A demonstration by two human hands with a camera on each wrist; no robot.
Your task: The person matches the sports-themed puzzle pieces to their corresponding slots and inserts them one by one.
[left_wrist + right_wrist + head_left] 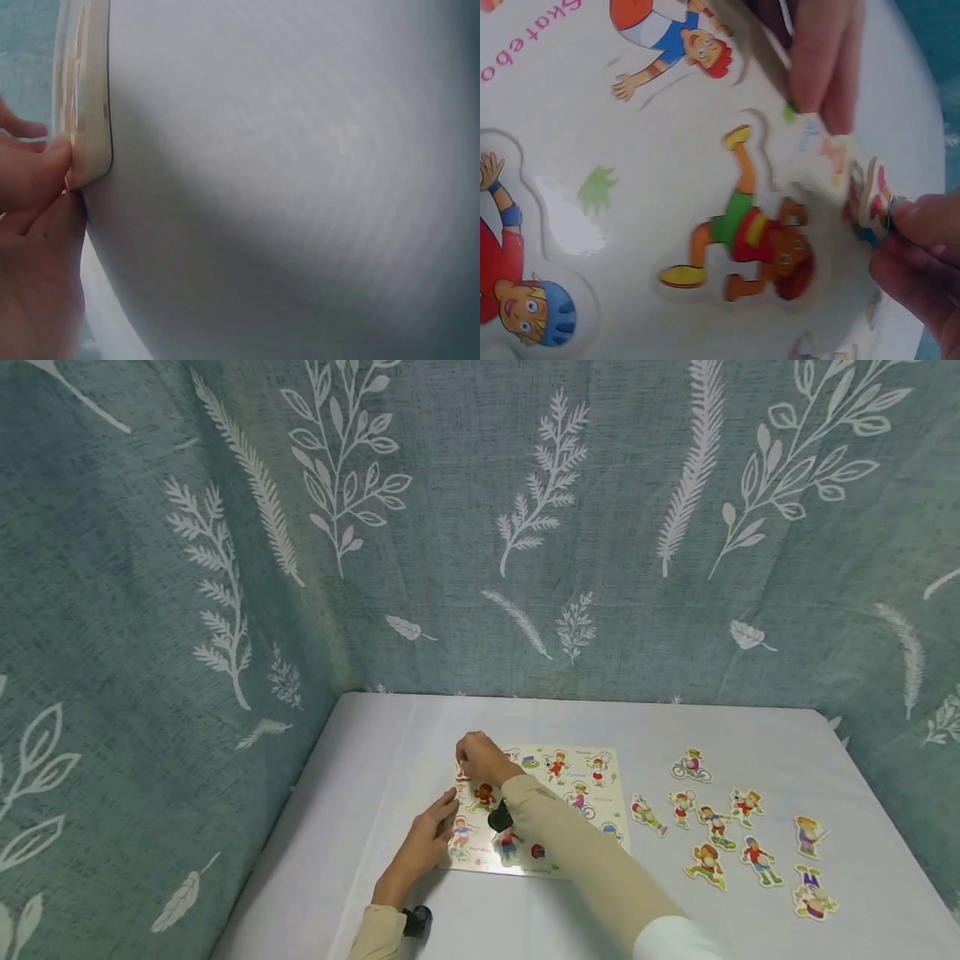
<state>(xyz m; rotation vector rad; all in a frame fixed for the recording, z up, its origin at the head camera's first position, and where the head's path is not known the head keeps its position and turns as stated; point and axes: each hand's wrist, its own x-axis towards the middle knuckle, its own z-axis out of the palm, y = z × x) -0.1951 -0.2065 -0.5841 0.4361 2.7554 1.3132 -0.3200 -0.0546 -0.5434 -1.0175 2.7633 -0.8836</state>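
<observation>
1. The left hand (429, 837) is bare; a plain beige left sleeve (377, 935) covers the forearm down to the wrist; a small black, rounded device (417, 922) sits at that wrist.
2. The right hand (483, 756) is bare too; its beige right sleeve (585, 843) is long and smooth, with a faint dark marking (546, 794) near the cuff, too small to read; white cloth (678, 939) shows higher up the arm; a black wrist unit (500, 817) is worn here.

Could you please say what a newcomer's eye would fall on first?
Probably the green, leaf-patterned cloth behind the white table. Next comes the picture board on it, where the right hand pinches a piece and the left hand touches the edge; loose figure pieces lie to the right.
</observation>
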